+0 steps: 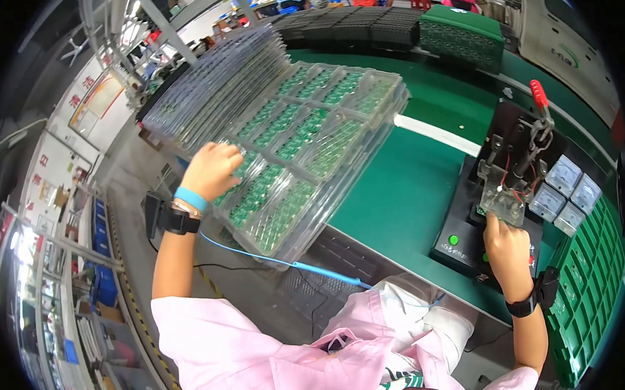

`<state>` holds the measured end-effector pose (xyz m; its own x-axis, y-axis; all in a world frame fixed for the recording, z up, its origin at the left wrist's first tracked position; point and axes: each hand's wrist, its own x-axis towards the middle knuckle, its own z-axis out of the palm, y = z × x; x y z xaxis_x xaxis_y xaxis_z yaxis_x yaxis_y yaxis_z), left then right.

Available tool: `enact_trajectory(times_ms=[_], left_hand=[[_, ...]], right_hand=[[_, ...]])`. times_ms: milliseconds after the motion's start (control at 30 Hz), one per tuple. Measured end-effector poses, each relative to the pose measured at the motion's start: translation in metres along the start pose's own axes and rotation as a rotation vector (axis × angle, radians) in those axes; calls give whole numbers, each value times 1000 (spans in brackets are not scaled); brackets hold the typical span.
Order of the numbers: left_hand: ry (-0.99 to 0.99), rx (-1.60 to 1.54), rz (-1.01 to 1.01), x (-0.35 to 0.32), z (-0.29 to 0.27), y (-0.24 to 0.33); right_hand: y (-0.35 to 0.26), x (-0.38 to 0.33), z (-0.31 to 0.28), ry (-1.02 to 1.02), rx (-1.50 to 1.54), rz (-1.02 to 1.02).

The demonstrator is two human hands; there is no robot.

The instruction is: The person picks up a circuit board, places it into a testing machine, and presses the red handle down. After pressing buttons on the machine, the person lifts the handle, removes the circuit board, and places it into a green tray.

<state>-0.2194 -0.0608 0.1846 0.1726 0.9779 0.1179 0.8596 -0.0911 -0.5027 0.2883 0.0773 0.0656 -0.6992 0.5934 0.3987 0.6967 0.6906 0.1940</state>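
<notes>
The left hand [212, 171], with a light-blue band [190, 198] at its wrist, is over the left side of a clear plastic tray [351, 168] divided into compartments. Its fingers are bent inward; I cannot tell whether they grasp anything. Small green circuit boards [310, 131] lie in rows in the compartments. The right hand [507, 246] is at the front of a black box-shaped fixture [461, 220], its index finger reaching to the lower edge of a transparent plate [504, 202]; whether it grips something there I cannot tell. A red-handled metal clamp [539, 95] rises above the plate. Beside the fixture sit 4 square, clear-fronted meters [563, 175], on the green counter [389, 191].
</notes>
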Motion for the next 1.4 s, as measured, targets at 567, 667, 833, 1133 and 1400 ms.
enact_trajectory(times_ms=[567, 667, 833, 1133, 1400], left_hand=[[-262, -147, 277, 18, 54, -9], [-278, -163, 308, 35, 56, -7], [-401, -358, 205, 35, 63, -10], [-610, -682, 77, -6, 78, -14], [-649, -743, -179, -28, 75, 1]], right_hand=[[-16, -10, -23, 140, 215, -30], [-16, -12, -26, 130, 230, -37], [-21, -18, -32, 126, 271, -34], [-15, -35, -33, 136, 269, -1], [-9, -42, -38, 187, 319, -2]])
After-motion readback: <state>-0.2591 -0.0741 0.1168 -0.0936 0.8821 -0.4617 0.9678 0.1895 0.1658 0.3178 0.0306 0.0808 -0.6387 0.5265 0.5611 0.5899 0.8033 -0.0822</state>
